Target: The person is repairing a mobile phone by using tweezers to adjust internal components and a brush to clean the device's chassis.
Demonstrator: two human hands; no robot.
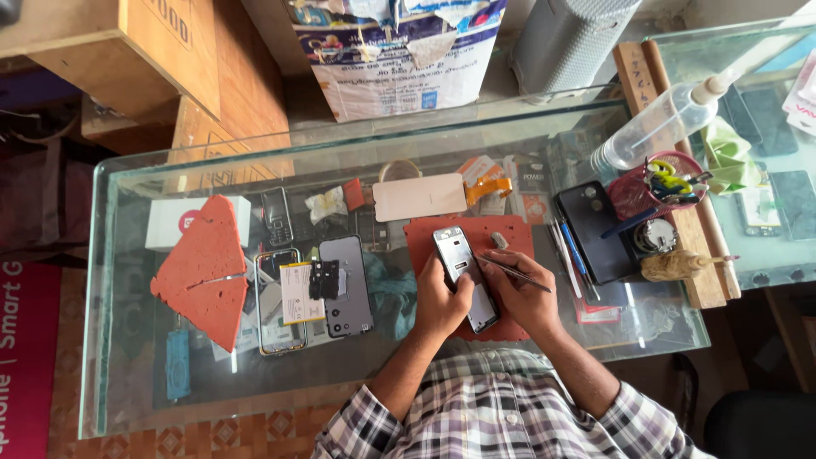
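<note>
Reaching in from the near edge of the glass bench [136,280], both forearms in checked sleeves meet over the red work mat [501,234]. The left hand [440,299] lies palm down with its fingers clasped round the lower part of the opened phone [464,274], which rests slanted on the mat with its grey inner frame facing up. The right hand [520,297] sits just beside it, fingers pinched on the metal tweezers [512,270], whose tip touches the phone's right edge near the middle. To the right, a small pink mesh basket [631,194] holds yellow-handled tools and a blue pen. A clear spray bottle [663,123] lies tilted behind it. Left of the mat lie another opened phone [280,302] and a grey back cover [347,285].
</note>
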